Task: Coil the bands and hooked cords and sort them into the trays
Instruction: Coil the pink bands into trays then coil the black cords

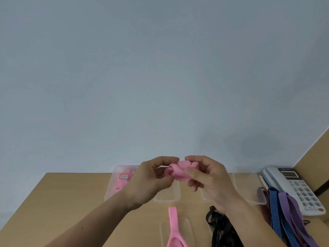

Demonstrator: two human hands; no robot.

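Observation:
Both hands are raised above the wooden table [67, 198] and share a coiled pink band [179, 171]. My left hand [151, 180] pinches its left end, and my right hand [206, 177] grips its right side with thumb and fingers. A second pink band [173, 227] lies flat on the table near the front edge. Beside it lies a tangle of black cords [222, 229]. Blue striped cords [275, 211] and a purple band [289, 207] lie at the right. The far-left clear tray [111, 189] holds pink bands and carries a red-framed label.
Clear trays stand in a row behind my hands: a middle tray [176, 195] and a right tray [245, 182]. Another clear tray [187, 229] lies near the front. A white desk phone [295, 188] sits at the far right by a brown wall panel. A pale wall rises behind.

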